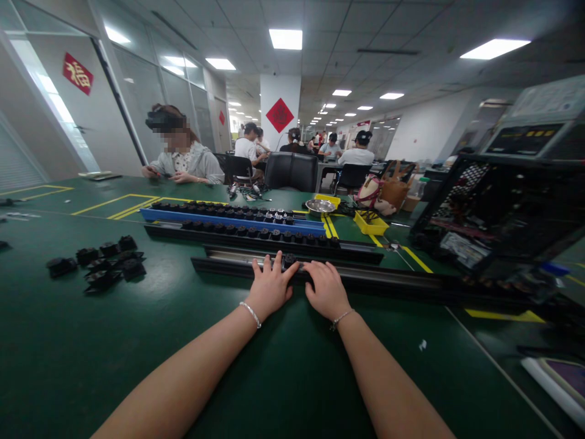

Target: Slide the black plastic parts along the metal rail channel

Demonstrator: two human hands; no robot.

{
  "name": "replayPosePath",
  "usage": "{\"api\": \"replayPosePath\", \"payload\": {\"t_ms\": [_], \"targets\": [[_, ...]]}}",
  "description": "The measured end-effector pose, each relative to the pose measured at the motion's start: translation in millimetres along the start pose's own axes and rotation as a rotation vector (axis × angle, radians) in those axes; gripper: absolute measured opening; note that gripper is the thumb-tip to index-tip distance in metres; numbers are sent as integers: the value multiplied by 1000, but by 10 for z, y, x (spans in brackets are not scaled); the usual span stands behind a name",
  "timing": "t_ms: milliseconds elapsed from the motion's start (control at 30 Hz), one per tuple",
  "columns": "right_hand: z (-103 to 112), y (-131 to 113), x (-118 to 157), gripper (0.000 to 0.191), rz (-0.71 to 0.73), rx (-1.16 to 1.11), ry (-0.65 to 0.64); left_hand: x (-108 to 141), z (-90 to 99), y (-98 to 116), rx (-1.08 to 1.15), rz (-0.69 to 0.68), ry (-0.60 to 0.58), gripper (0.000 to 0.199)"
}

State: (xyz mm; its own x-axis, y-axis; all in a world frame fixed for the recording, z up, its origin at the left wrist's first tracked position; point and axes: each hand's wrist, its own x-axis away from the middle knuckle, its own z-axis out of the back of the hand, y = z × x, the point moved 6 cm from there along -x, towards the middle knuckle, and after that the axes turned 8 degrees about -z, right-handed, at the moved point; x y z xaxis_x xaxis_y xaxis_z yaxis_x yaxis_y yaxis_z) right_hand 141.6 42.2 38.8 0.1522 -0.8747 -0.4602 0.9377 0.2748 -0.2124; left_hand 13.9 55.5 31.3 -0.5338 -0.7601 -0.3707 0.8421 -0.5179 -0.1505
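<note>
Black block (289,261) at the left-to-right rail (388,277), mid-frame, is kinda flanked by left hand (269,288) (splayed, nearer) and right hand (326,289) (curled, grip unclear).

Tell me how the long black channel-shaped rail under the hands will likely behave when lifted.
The long black channel-shaped rail is probably stiff: its edges run straight. Being long and narrow, it may dip or swing if lifted near one end. The small black part by the left hand, seemingly set in the rail, might slide if tilted.
</note>
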Motion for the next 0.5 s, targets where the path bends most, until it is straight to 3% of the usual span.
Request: {"api": "replayPosePath", "payload": {"t_ms": [133,500], "targets": [[50,150,-9,50,-114,106,83,0,8,6,1,-3,-6,62],[-5,177,-29,43,-135,178,-16,18,12,-13,4,-9,-8,59]]}}
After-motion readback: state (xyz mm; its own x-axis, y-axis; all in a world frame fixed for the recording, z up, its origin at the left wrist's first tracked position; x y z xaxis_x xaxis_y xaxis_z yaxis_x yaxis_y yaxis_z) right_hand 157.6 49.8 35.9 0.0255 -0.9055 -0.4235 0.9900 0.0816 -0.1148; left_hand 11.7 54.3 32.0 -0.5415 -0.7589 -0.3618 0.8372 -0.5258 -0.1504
